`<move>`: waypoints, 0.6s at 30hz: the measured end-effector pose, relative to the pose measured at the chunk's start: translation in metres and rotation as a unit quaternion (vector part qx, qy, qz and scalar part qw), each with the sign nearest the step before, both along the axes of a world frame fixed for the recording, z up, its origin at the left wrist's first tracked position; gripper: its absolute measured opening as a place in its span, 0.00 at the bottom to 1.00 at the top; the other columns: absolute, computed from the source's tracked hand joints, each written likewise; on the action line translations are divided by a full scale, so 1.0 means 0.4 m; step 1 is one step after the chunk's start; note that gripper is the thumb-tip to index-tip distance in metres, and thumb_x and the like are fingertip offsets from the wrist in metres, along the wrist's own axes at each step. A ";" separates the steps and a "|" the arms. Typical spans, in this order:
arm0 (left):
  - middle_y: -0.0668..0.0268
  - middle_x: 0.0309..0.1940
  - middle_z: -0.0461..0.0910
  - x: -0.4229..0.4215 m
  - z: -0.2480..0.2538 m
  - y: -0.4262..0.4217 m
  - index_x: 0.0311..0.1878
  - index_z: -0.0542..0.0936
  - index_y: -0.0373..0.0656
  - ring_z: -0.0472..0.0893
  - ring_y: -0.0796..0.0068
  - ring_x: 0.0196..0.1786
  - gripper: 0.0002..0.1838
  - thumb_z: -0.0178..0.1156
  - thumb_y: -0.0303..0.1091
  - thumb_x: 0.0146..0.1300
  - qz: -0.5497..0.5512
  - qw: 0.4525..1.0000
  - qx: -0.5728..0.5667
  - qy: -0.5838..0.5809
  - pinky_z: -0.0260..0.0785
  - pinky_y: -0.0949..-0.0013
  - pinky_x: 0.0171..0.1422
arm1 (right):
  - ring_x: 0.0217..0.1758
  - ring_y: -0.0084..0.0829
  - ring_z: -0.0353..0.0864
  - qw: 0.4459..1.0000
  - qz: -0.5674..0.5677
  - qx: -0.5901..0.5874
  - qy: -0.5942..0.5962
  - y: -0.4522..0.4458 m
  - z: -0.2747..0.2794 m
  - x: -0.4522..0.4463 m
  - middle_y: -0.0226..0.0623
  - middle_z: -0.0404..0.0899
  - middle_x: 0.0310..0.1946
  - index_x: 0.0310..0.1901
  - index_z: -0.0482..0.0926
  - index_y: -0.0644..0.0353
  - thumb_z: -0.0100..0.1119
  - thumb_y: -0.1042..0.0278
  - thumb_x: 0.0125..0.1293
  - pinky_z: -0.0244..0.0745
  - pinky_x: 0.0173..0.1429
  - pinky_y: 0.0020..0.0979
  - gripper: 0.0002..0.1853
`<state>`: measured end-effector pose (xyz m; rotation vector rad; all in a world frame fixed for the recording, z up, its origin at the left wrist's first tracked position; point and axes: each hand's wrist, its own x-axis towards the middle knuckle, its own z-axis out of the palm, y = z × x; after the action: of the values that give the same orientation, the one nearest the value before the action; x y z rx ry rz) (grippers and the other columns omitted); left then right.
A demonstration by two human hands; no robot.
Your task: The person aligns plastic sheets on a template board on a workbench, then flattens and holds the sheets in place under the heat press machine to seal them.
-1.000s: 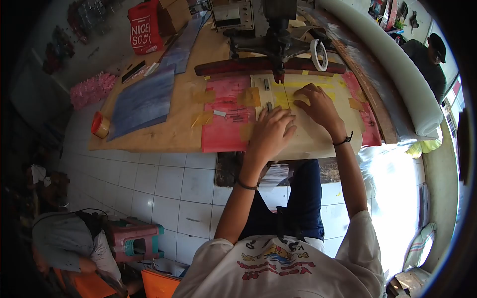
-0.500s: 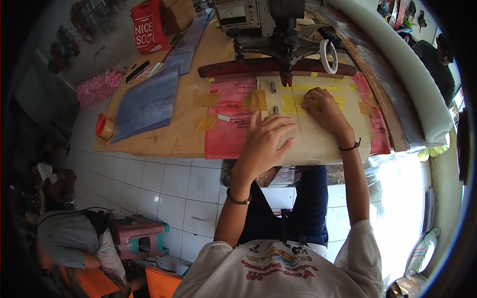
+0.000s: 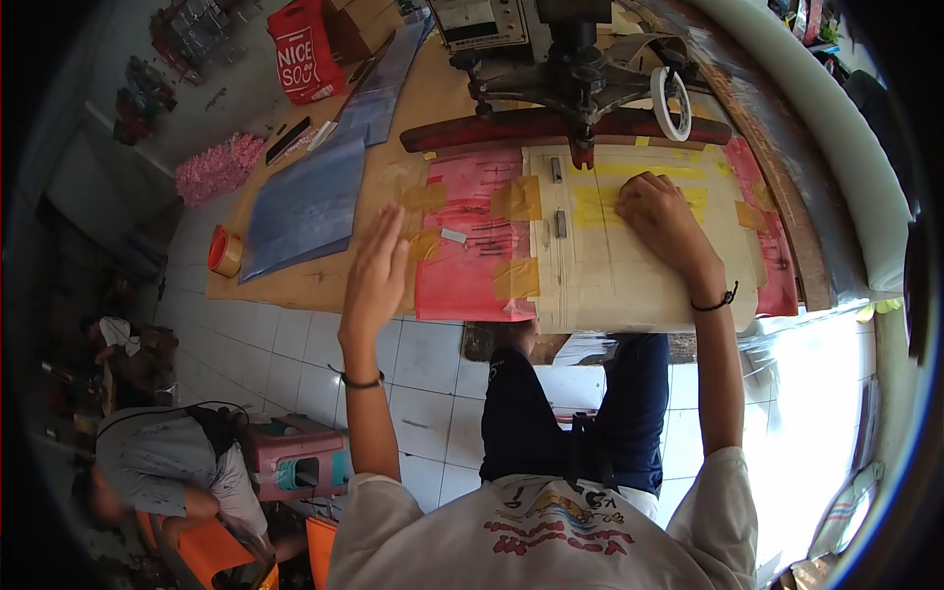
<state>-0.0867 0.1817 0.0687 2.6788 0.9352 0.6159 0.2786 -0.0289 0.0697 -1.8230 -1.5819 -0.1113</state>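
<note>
Yellow-streaked sheet [image 3: 629, 280] lies beneath the right fingers [image 3: 643, 195] (curled).

Right fingers [image 3: 641, 190] curl over the yellow-marked sheet [image 3: 639, 280].

Beige sheet [image 3: 639, 280] partly hidden by right hand [image 3: 671, 224]

Left grip [image 3: 377, 275] straight-fingered, right grip [image 3: 667, 222] loosely curled.
</note>
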 end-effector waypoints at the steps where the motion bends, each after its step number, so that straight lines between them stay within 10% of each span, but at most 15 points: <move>1: 0.53 0.81 0.60 -0.003 -0.010 -0.042 0.79 0.66 0.42 0.57 0.55 0.84 0.29 0.42 0.46 0.83 -0.018 0.999 0.028 0.003 0.46 0.51 0.87 | 0.50 0.47 0.79 1.000 -0.001 -0.005 0.000 -0.001 0.000 -0.001 0.41 0.83 0.41 0.40 0.82 0.60 0.67 0.71 0.65 0.73 0.57 0.44 0.06; 7: 0.50 0.78 0.66 -0.033 -0.006 -0.111 0.73 0.74 0.39 0.63 0.52 0.81 0.27 0.44 0.45 0.83 0.121 0.991 0.022 0.045 0.49 0.51 0.86 | 0.49 0.46 0.80 1.000 0.004 0.009 -0.012 0.001 0.004 -0.008 0.40 0.84 0.41 0.40 0.83 0.61 0.66 0.73 0.65 0.75 0.57 0.44 0.04; 18: 0.51 0.66 0.78 0.376 0.027 -0.286 0.66 0.78 0.33 0.75 0.50 0.70 0.28 0.67 0.41 0.69 -0.253 0.963 0.029 -0.090 0.69 0.54 0.74 | 0.50 0.45 0.81 0.996 0.093 -0.010 -0.006 -0.025 0.013 0.003 0.41 0.87 0.42 0.39 0.91 0.58 0.58 0.71 0.52 0.76 0.61 0.44 0.15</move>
<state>0.0638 0.0672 0.0795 2.6917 0.1680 0.7504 0.2797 -0.0389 0.0750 -1.6840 -1.7583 -0.0215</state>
